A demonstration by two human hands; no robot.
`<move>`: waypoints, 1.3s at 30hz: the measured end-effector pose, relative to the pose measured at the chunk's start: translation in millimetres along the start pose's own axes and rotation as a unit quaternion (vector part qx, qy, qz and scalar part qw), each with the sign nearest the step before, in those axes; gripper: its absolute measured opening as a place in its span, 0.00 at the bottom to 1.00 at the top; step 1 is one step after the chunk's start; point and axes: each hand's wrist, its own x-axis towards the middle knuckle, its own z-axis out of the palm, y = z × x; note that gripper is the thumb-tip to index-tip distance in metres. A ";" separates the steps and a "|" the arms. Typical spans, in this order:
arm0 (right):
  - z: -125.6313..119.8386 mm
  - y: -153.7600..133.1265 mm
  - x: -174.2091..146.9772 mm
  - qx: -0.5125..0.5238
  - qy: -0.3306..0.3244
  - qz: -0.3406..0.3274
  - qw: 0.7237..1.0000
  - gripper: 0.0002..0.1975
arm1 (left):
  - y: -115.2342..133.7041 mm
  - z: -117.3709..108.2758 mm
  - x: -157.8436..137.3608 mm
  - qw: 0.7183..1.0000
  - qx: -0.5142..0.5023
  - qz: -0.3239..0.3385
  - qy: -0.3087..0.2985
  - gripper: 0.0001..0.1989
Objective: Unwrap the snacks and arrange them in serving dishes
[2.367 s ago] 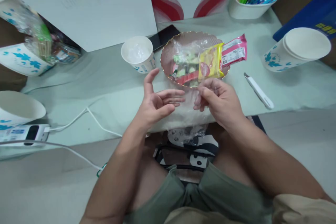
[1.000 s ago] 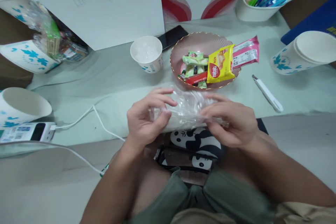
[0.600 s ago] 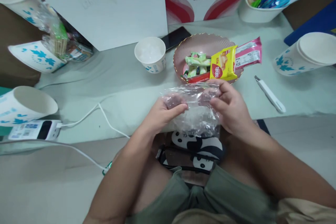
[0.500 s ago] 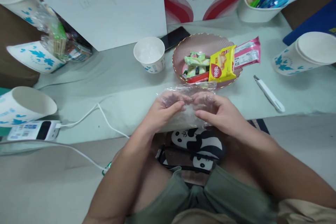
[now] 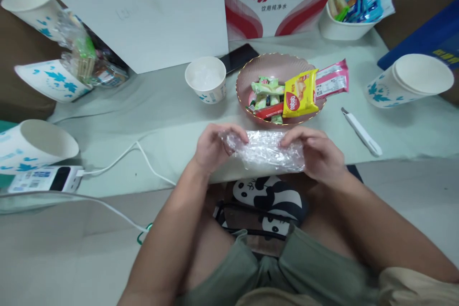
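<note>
Both of my hands hold a crumpled clear plastic bag [image 5: 267, 151] stretched sideways between them, just above the table's near edge. My left hand [image 5: 211, 146] pinches its left end and my right hand [image 5: 317, 153] grips its right end. Right behind the bag stands a pink bowl [image 5: 276, 63] with green sweets, a red bar and a yellow wafer pack [image 5: 298, 99]. A pink snack packet [image 5: 332, 83] leans on the bowl's right rim.
A paper cup [image 5: 206, 79], a dark phone [image 5: 238, 56] and a white pen-like tool [image 5: 360, 131] lie around the bowl. More paper cups [image 5: 412, 79] and a white cup with sweets [image 5: 344, 26] stand at the back and sides. A white cable [image 5: 124, 155] runs left.
My hands gathered the loose clear bag, bunched it in front of the bowl, then pulled it out sideways into a long roll between them.
</note>
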 end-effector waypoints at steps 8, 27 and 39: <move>25.6 0.1 6.1 -0.089 0.128 0.053 0.986 0.19 | -14.4 -13.8 1.6 0.937 0.286 0.159 0.125 0.14; 77.8 -16.3 4.8 -0.225 0.086 -0.113 0.964 0.08 | -10.8 3.8 -16.4 0.975 -0.020 0.181 0.127 0.15; 99.9 -56.6 186.1 -0.633 -0.078 -0.139 0.758 0.15 | 18.0 -13.8 -6.4 0.890 -0.269 0.044 0.366 0.07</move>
